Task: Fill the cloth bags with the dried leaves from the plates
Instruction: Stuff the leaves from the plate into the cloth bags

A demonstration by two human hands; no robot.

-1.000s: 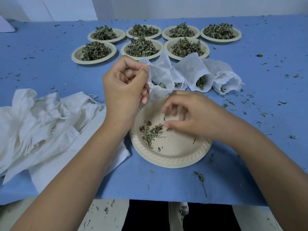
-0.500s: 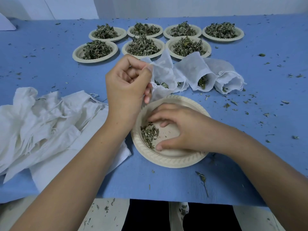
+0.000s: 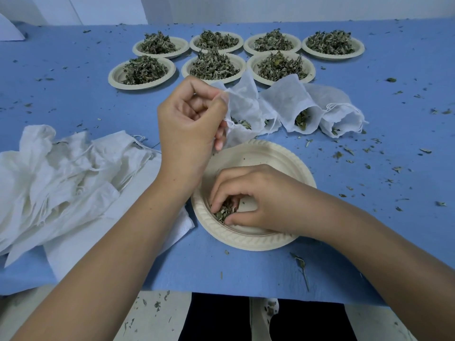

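Observation:
A beige paper plate (image 3: 275, 158) lies in front of me near the table's front edge, nearly bare. My right hand (image 3: 253, 195) reaches into its left side, fingers curled round a small clump of dried leaves (image 3: 225, 211). My left hand (image 3: 189, 121) is raised just behind the plate and pinches the rim of a white cloth bag (image 3: 242, 107) that has some leaves inside. Two more filled bags (image 3: 293, 104) (image 3: 339, 114) lie to its right with their mouths toward me.
Several plates heaped with dried leaves (image 3: 213, 66) stand in two rows at the back. A pile of limp white cloth bags (image 3: 61, 178) covers the left front of the blue table (image 3: 73, 94). Leaf crumbs lie scattered on the right side.
My right hand has slid from the plate's middle to its left side, sweeping the loose leaves together and closing its fingers on them. My left hand keeps its hold on the bag.

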